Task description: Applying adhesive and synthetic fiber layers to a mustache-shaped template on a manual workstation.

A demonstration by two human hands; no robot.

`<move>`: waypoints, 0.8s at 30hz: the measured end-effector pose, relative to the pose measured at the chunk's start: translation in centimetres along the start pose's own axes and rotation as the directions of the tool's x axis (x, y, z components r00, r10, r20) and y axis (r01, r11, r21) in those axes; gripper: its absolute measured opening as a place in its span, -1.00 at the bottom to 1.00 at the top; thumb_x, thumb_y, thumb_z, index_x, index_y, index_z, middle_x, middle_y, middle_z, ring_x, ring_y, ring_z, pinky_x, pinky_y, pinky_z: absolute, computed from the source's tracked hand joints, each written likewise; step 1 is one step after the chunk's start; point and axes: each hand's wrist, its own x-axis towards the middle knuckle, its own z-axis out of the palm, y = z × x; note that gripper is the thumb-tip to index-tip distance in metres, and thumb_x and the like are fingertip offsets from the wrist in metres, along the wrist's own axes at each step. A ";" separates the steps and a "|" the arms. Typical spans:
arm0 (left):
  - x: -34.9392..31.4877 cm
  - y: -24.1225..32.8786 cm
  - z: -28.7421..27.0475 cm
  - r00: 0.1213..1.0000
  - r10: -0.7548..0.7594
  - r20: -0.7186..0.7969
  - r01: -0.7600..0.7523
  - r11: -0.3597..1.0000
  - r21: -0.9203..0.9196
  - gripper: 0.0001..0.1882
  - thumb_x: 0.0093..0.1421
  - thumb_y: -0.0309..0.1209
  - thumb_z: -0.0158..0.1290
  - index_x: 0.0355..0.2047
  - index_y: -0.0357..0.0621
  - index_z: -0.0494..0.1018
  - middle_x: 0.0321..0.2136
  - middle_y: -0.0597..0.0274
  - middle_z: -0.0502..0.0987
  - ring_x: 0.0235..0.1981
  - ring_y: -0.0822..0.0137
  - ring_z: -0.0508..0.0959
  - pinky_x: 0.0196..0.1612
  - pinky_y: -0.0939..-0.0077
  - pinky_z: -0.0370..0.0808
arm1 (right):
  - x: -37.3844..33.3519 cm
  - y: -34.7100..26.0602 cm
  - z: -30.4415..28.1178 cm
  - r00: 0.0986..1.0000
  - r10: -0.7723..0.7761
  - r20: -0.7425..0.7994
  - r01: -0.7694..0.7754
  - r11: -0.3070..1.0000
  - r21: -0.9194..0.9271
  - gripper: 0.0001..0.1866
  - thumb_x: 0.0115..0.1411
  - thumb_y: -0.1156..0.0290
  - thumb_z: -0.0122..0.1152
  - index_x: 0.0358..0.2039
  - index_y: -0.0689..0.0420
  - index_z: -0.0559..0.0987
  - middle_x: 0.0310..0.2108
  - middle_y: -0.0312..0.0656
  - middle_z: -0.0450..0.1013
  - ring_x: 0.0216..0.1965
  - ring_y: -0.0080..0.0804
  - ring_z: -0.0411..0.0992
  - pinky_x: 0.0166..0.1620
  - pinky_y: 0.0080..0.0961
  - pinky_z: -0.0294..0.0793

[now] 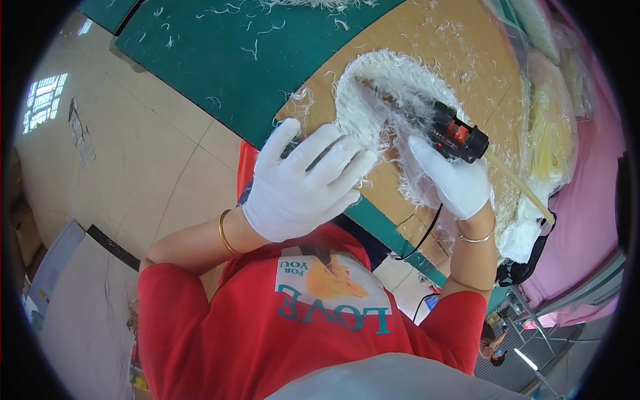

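A shaggy white fringed piece (pixel 360 93) lies curved on a sheet of brown cardboard. My left hand (pixel 307 180), in a white glove, is spread out, with its fingertips resting at the near left edge of the piece. In a matching glove, my right hand (pixel 453 175) grips a black and orange electric hand tool (pixel 460 133) from below. The tool's front end points into the white strands, which hide its working tip. A small red light shows on its body. My right fingers are partly covered by the tool and loose fibres.
Loose white shreds lie over the cardboard (pixel 427 33) and green tabletop (pixel 200 53). A black cord (pixel 427 235) hangs near my right wrist. Clear plastic bags (pixel 550 120) and pink cloth (pixel 580 220) are at the right. Another person (pixel 492 347) is in the far lower right.
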 end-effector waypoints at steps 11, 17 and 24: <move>-0.3 0.0 0.4 1.000 -0.025 0.004 0.025 1.000 0.019 -0.57 0.00 -0.20 0.23 -0.07 0.05 0.63 -0.07 0.34 0.50 0.04 0.35 0.47 0.12 0.14 0.29 | 1.7 -1.2 -2.3 0.967 -0.090 0.237 0.123 0.984 -0.129 -0.54 0.19 0.45 0.39 0.10 0.27 0.57 -0.05 -0.23 0.59 -0.07 -0.51 0.49 0.09 -0.48 0.48; -1.2 1.0 1.2 0.992 -0.075 -0.102 0.081 0.995 0.050 -0.58 -0.05 -0.26 0.28 -0.11 0.08 0.64 -0.09 0.37 0.45 0.05 0.36 0.43 0.18 0.09 0.29 | 3.0 -0.8 -3.4 0.941 -0.054 0.333 0.116 0.979 -0.169 -0.53 0.19 0.46 0.36 0.12 0.26 0.55 -0.05 -0.25 0.59 -0.08 -0.53 0.47 0.07 -0.49 0.48; -1.9 0.8 2.0 0.965 -0.044 -0.258 0.060 0.997 0.056 -0.60 -0.08 -0.25 0.35 -0.15 0.12 0.64 -0.13 0.37 0.40 0.03 0.29 0.42 0.15 0.08 0.36 | 4.1 -0.6 -4.1 0.876 -0.316 0.364 0.404 0.893 -0.198 -0.69 0.14 0.33 0.42 -0.14 0.19 0.67 -0.44 -0.27 0.55 -0.43 -0.58 0.42 -0.29 -0.54 0.51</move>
